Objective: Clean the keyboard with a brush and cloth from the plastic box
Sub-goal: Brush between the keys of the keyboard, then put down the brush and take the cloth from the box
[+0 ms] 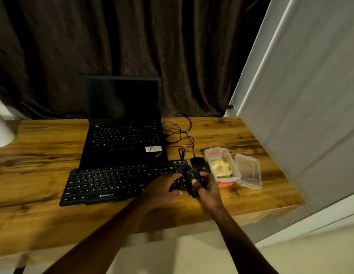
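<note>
On the wooden desk (43,155) the keyboard (105,184) lies flat, with the open laptop (122,143) right behind it at 12 o'clock. The left hand (162,187) sits on the right end of the keyboard. Its fingers bend over the keys and its thumb is at the near edge, so it seems to grip that end. At its 3 o'clock, the right hand (210,188) pinches a small black thing with the thumb on top. It is most likely the brush (192,181), but it is too blurry to be sure. A black mouse (198,165) sits at 12 o'clock from that hand. At 3 o'clock from the keyboard is the open plastic box (208,155) with the yellow cloth (221,168) inside. Its clear lid (248,171) lies just beside it at 3 o'clock. I think brushing comes next. To do it well, hold the keyboard steady, sweep along the gaps between the rows, push the crumbs one way, and go gently so no key pops off.
</note>
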{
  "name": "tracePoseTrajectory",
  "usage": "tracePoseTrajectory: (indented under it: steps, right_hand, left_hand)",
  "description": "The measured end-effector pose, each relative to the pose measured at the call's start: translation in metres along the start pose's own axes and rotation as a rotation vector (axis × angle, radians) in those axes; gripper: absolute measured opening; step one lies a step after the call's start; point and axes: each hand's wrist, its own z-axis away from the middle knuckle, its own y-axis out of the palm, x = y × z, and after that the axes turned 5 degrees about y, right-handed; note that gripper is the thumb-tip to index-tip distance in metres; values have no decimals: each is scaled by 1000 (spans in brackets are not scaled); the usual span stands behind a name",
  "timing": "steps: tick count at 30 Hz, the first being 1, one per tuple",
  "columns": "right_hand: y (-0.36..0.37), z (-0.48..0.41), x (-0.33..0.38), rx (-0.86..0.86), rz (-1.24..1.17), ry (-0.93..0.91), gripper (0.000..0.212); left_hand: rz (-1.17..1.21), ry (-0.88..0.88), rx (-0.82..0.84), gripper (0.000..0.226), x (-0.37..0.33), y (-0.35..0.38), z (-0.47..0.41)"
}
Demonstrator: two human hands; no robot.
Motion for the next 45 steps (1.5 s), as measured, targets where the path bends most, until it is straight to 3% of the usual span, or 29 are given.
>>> tracePoseTrajectory:
  steps: [5, 10, 15, 18, 21, 25, 27, 30, 38, 42, 45]
  right_hand:
    - [-32, 15, -18, -80, 195, -116, 27]
    - [-41, 9, -27, -114, 245, -142, 17]
    - [-39, -2, -44, -254, 457, -156, 54]
    - [-39, -8, -55, -292, 488, -136, 61]
    - [-46, 3, -44, -358, 541, -139, 51]
    - [-66, 10, -14, -515, 686, -402, 18]
    - [-76, -1, 4, -467, 748, -474, 12]
    - [-89, -25, 32, -315, 876, -441, 14]
    - [-83, -84, 68, 187, 1379, -199, 56]
    - [-74, -106, 58, 230, 1569, -139, 59]
    - [-67, -117, 48, 256, 1522, -87, 52]
  left_hand:
    - [-265, 208, 70, 75, -5, 25, -1]
    - [-319, 313, 56, 75, -10, 42, -9]
    - [-358, 331, 90, 75, -11, 49, -15]
    - [-360, 333, 117, 78, -12, 52, -17]
    - [-373, 348, 154, 85, -15, 57, -19]
    - [-419, 403, 159, 87, -21, 60, -23]
    - [-425, 426, 178, 86, -24, 60, -25]
    - [-424, 433, 195, 87, -29, 59, -29]
    - [-493, 399, 169, 84, -35, 43, -50]
    - [-561, 443, 177, 86, -42, 41, -65]
    - [-579, 482, 196, 84, -51, 42, -77]
